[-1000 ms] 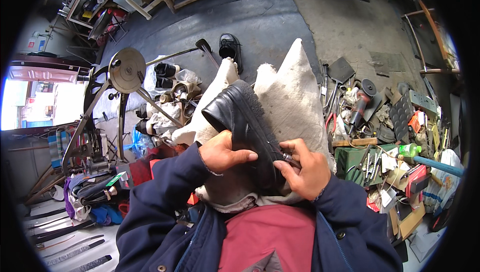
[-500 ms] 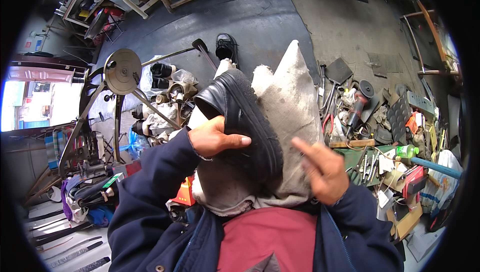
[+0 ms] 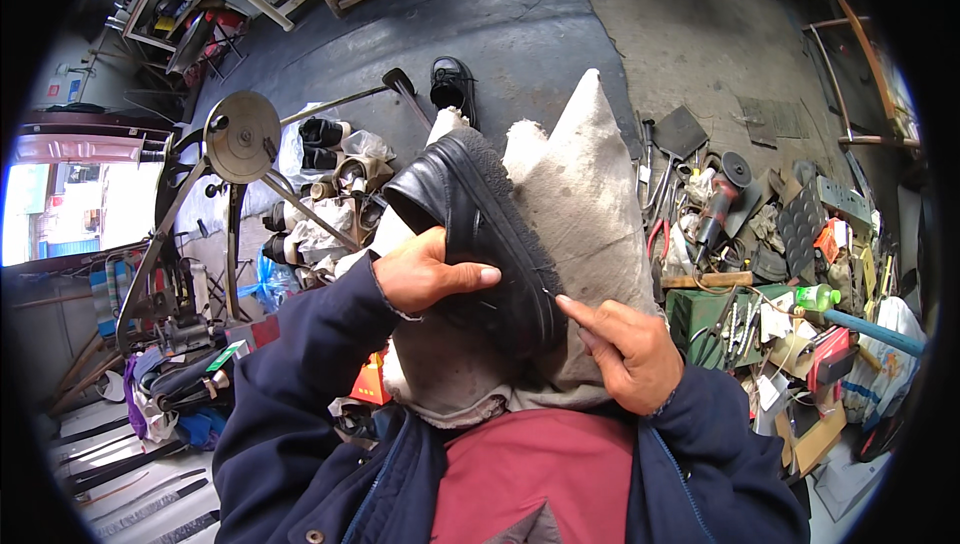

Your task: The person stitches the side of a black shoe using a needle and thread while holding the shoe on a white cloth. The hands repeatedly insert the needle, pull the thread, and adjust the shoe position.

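Observation:
A black leather shoe (image 3: pixel 490 234) lies tilted on its side over the pale cloth (image 3: pixel 575 184) on my lap, its rough sole edge toward the right. My left hand (image 3: pixel 425 274) is closed on the shoe's opening, thumb laid along the upper and the other fingers hidden. At the sole's right edge, my right hand (image 3: pixel 630 349) stretches out its index finger, the tip touching or almost touching the rim. Its other fingers curl loosely, and I see nothing held in them. A tiny pale mark shows on the rim by that fingertip.
Another black shoe (image 3: pixel 452 84) stands on the floor ahead. To the left is a metal machine with a round wheel (image 3: pixel 242 136), beside several bagged shoes (image 3: pixel 322 149). On the right lie an angle grinder (image 3: pixel 718 209), hand tools, a green bottle (image 3: pixel 817 297) and a blue rod (image 3: pixel 875 332).
My right hand has moved left, bringing its index fingertip up to the shoe's sole edge. The left hand and shoe stay nearly in place.

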`<move>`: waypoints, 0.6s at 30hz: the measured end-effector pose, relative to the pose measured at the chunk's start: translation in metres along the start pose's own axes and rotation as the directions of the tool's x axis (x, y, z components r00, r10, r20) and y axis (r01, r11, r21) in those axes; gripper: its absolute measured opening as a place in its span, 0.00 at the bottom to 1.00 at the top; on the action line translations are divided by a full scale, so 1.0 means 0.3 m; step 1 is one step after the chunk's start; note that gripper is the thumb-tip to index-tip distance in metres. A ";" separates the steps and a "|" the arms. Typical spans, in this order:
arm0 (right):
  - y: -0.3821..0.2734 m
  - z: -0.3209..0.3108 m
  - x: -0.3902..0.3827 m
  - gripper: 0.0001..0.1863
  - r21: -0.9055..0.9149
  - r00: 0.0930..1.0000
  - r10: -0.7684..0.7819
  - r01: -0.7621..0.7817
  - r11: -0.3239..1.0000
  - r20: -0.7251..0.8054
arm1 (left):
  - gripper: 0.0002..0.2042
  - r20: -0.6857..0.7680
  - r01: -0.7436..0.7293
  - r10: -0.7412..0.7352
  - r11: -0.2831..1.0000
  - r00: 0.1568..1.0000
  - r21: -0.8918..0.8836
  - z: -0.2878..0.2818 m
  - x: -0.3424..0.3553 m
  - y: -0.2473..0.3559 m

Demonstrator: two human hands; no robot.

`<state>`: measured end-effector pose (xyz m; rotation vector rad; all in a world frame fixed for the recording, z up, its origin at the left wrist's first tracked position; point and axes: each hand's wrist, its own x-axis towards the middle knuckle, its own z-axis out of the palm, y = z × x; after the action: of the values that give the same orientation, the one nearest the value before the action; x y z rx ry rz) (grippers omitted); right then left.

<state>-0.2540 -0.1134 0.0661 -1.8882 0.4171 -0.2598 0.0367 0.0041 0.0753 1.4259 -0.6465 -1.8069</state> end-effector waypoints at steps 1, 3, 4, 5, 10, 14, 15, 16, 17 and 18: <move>-0.001 0.003 -0.002 0.26 0.003 1.000 0.009 -0.009 1.000 -0.007 | 0.17 0.000 -0.001 0.001 1.000 1.000 -0.006 0.000 -0.001 -0.002; -0.003 0.010 -0.003 0.26 0.009 1.000 0.024 -0.024 1.000 -0.017 | 0.16 0.001 -0.005 0.005 1.000 1.000 -0.001 0.000 0.000 -0.004; -0.004 0.013 -0.002 0.26 0.012 0.999 0.030 -0.029 0.999 -0.017 | 0.16 0.001 -0.007 0.007 1.000 1.000 0.008 0.000 0.000 -0.004; -0.005 0.015 0.000 0.26 0.016 0.999 0.035 -0.035 0.999 -0.017 | 0.16 -0.003 -0.010 0.010 1.000 1.000 0.027 -0.001 0.001 -0.005; 0.003 0.004 0.030 0.26 0.052 0.999 0.024 -0.025 0.998 0.022 | 0.15 0.001 -0.022 0.022 1.000 1.000 0.003 -0.001 0.002 -0.012; 0.004 -0.028 0.046 0.25 0.025 0.995 0.018 -0.021 0.999 0.095 | 0.14 0.002 -0.023 0.023 0.998 1.000 0.051 0.002 0.004 -0.023; 0.005 -0.035 0.050 0.25 0.021 0.995 0.005 -0.007 1.000 0.103 | 0.14 -0.001 -0.037 0.037 0.998 0.999 0.041 0.004 0.005 -0.026; 0.005 -0.042 0.055 0.26 0.017 0.994 -0.009 0.007 1.000 0.111 | 0.13 -0.004 -0.050 0.050 0.998 0.999 0.031 0.007 0.006 -0.029; 0.004 -0.048 0.061 0.26 0.013 0.993 -0.023 0.022 1.000 0.119 | 0.13 -0.008 -0.064 0.064 0.998 0.998 0.022 0.009 0.007 -0.030; 0.003 -0.054 0.066 0.26 0.012 0.991 -0.019 0.018 1.000 0.135 | 0.13 -0.011 -0.057 0.057 0.998 0.998 0.038 0.010 0.007 -0.030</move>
<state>-0.2422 -0.1355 0.0704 -1.8872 0.3057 -0.1447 0.0313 0.0076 0.0680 1.4280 -0.7115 -1.7493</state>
